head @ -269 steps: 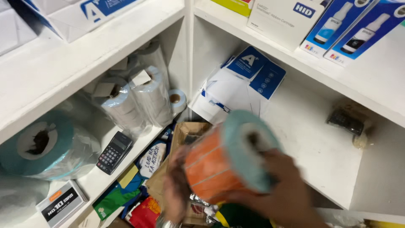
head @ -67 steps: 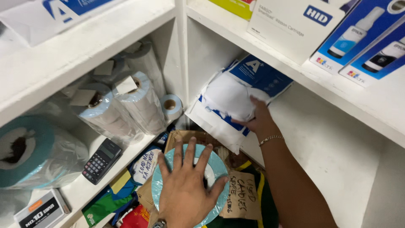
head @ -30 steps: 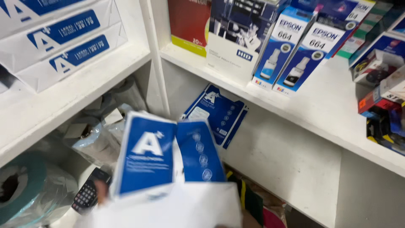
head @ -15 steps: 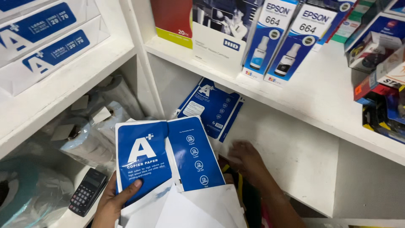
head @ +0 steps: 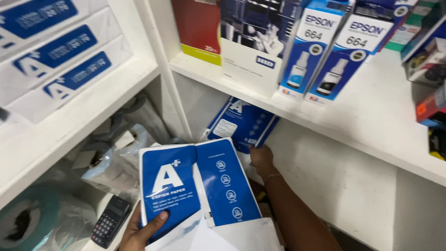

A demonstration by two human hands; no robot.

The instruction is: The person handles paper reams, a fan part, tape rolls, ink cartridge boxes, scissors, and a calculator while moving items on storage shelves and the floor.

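A white shelving unit [head: 371,116] fills the view, its boards set at a slant from where the person leans in. On the upper left shelf lie stacked white reams with blue labels [head: 60,51], flat so they bear each other's weight. On the upper right shelf stand a red and yellow box [head: 197,28], a dark printed box with a white base [head: 253,42] and two blue and white ink bottle cartons [head: 325,46], upright with their fronts outward so they can be read.

In the lower compartment a blue paper wrapper with a white label [head: 241,123] leans against the back wall. The right hand [head: 261,159] reaches in to its lower edge, fingers curled onto it; whether they pinch it I cannot tell. A thin bracelet [head: 272,175] sits at the wrist.

Nearer, the left hand [head: 144,230] holds up an opened blue and white copier paper wrapper [head: 200,186], thumb pressed across its front corner and the other fingers hidden behind, so the loose sheet stays spread. Its torn white end hangs toward the bottom edge.

To the left lie plastic-wrapped rolls [head: 111,160], a pale teal tape roll [head: 28,221] and a small black calculator [head: 110,227].
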